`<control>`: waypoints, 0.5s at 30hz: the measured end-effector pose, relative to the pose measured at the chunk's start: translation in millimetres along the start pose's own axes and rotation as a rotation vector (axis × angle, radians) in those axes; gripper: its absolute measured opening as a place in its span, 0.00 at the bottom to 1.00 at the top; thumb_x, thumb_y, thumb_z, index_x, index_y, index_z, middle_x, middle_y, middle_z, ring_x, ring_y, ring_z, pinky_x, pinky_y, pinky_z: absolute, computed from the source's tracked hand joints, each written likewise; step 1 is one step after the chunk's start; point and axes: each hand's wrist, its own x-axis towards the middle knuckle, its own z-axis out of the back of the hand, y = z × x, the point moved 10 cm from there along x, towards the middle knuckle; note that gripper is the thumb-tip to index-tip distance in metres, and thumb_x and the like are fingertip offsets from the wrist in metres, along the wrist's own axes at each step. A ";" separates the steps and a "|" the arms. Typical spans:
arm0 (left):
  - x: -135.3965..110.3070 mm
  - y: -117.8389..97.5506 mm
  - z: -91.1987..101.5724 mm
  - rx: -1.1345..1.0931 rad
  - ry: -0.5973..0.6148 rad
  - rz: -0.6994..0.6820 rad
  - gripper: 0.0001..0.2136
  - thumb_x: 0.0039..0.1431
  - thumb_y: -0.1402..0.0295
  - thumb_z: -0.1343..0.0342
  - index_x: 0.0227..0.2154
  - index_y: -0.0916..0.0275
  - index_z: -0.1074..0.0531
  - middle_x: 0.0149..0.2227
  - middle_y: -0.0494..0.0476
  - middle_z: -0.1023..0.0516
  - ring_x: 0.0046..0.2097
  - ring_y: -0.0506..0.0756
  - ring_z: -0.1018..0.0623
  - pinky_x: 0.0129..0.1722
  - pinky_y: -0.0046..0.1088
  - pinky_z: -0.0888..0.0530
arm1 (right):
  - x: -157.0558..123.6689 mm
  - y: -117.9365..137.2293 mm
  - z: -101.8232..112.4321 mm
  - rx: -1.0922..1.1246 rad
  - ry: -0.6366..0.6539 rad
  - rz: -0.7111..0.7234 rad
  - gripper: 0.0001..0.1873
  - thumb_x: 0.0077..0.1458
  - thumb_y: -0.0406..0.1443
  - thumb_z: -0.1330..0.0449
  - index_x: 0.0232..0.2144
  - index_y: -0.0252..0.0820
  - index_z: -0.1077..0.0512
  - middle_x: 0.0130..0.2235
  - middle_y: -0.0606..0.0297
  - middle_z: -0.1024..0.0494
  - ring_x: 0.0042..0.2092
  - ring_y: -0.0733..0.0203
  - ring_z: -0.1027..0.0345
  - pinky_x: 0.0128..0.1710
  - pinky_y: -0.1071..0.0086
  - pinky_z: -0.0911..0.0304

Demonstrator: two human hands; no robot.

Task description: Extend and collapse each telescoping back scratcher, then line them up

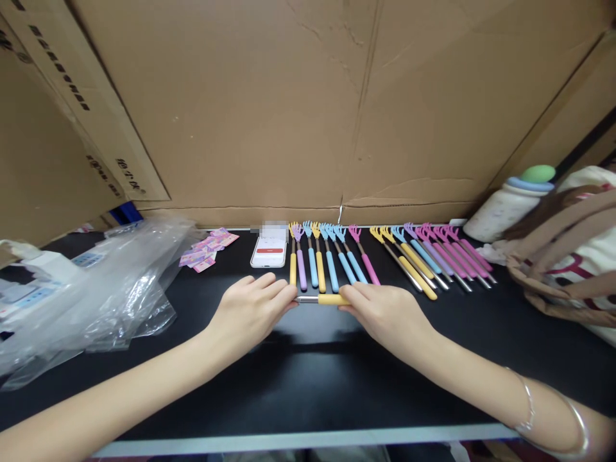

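Observation:
Both of my hands hold one yellow-handled back scratcher (332, 299) level above the black table. My left hand (257, 301) is closed around its metal shaft end, so whatever lies at that tip is hidden. The fingers of my right hand (385, 311) wrap the far end of the yellow grip. Just behind lies a row of back scratchers with claw heads pointing away, among them a purple one (301, 266) and a pink one (368, 266). Farther right lies a second group of back scratchers (443, 256) in yellow, blue, purple and pink, several with bare metal shafts exposed.
A phone (268, 256) and pink printed cards (206, 250) lie behind my left hand. Clear plastic bags (120, 289) spread over the left side. A white bottle (505, 208) and a beige bag (543, 276) occupy the right. A cardboard wall (264, 115) rises behind the table.

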 end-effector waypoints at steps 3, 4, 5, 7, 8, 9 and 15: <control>-2.6 0.6 -5.6 -0.019 0.029 0.005 0.12 0.66 0.68 0.57 0.26 0.61 0.35 0.22 0.49 0.32 0.28 0.53 0.34 0.26 0.30 0.45 | -1.3 1.3 -6.9 0.010 0.027 -0.006 0.17 0.65 0.40 0.57 0.29 0.40 0.35 0.22 0.70 0.32 0.21 0.69 0.42 0.21 0.71 0.61; -3.2 0.5 -7.1 -0.026 0.030 0.004 0.12 0.66 0.68 0.57 0.27 0.61 0.35 0.23 0.49 0.32 0.28 0.53 0.34 0.26 0.30 0.45 | -1.6 1.4 -9.8 0.014 0.038 -0.004 0.16 0.65 0.39 0.57 0.29 0.40 0.35 0.22 0.70 0.32 0.21 0.69 0.42 0.21 0.71 0.61; -3.4 0.8 -8.2 -0.031 0.029 0.005 0.12 0.66 0.68 0.56 0.27 0.61 0.35 0.23 0.49 0.32 0.28 0.53 0.33 0.26 0.30 0.44 | -1.7 0.9 -12.5 0.017 0.047 -0.001 0.16 0.65 0.40 0.57 0.29 0.40 0.35 0.22 0.70 0.32 0.21 0.69 0.42 0.21 0.70 0.61; -2.4 3.0 -9.5 -0.038 0.029 0.007 0.11 0.65 0.67 0.56 0.27 0.60 0.34 0.24 0.50 0.32 0.30 0.53 0.33 0.27 0.29 0.43 | -1.3 -1.9 -16.2 0.024 0.059 0.006 0.17 0.65 0.40 0.56 0.28 0.40 0.35 0.22 0.70 0.31 0.22 0.70 0.40 0.21 0.70 0.61; -1.4 4.7 -9.8 -0.041 0.032 0.008 0.11 0.65 0.66 0.56 0.28 0.60 0.34 0.25 0.50 0.31 0.30 0.53 0.32 0.27 0.29 0.43 | -1.0 -4.1 -16.8 0.024 0.058 0.011 0.17 0.65 0.40 0.56 0.28 0.40 0.35 0.23 0.69 0.30 0.22 0.70 0.40 0.21 0.70 0.61; -0.3 7.2 -9.6 -0.044 0.037 0.012 0.11 0.65 0.65 0.55 0.29 0.60 0.33 0.26 0.50 0.31 0.31 0.53 0.32 0.27 0.29 0.42 | -0.8 -6.7 -16.4 0.019 0.051 0.016 0.18 0.65 0.41 0.56 0.28 0.40 0.34 0.23 0.69 0.30 0.22 0.70 0.39 0.22 0.70 0.60; 0.6 33.5 -8.0 -0.135 0.041 0.123 0.10 0.62 0.58 0.52 0.34 0.59 0.32 0.31 0.49 0.27 0.33 0.51 0.28 0.26 0.26 0.41 | -2.0 -23.6 -8.6 -0.007 -0.026 0.015 0.20 0.65 0.41 0.57 0.28 0.40 0.32 0.23 0.67 0.27 0.23 0.69 0.37 0.23 0.70 0.57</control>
